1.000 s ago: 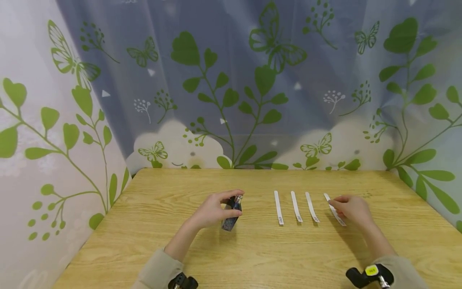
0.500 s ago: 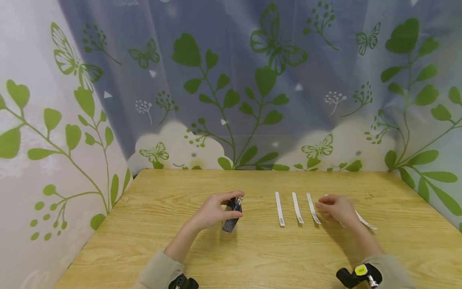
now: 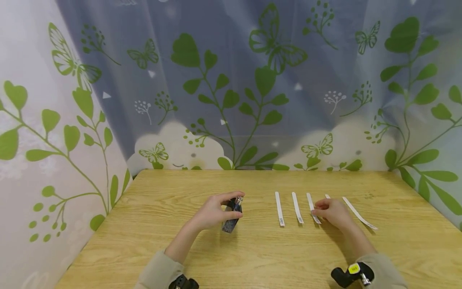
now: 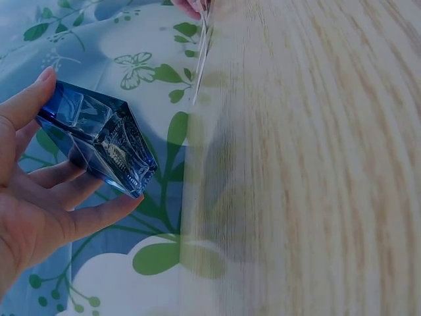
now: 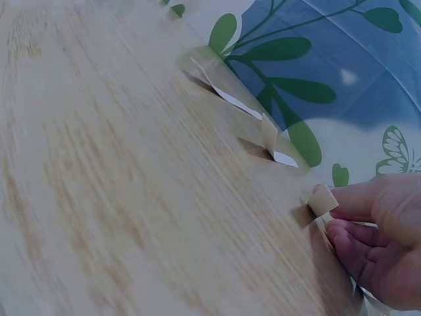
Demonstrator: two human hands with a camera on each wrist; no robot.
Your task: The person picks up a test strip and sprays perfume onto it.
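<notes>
My left hand [image 3: 212, 210] holds a dark blue glass bottle with a silver neck [image 3: 229, 225], tilted above the table, between thumb and fingers. The left wrist view shows the clear, faceted base of this bottle [image 4: 108, 135]. My right hand [image 3: 336, 214] pinches a white paper strip [image 3: 309, 200] near its printed lower end, third from the left in a row. In the right wrist view, the curled end of this strip [image 5: 322, 201] stands at my fingertips. Another strip [image 3: 327, 196] is mostly hidden behind the right hand, and a curved strip [image 3: 357, 211] lies right of it.
Two more white strips, a left one [image 3: 278, 206] and a neighbouring one [image 3: 296, 206], lie between the bottle and my right hand. The wooden table [image 3: 252, 257] ends at a patterned curtain [image 3: 231, 100] behind and at the left side.
My right hand has moved left from the fourth strip to the third. The strip at the far right, earlier hidden behind the hand and arm, now shows. The left hand and bottle stay put.
</notes>
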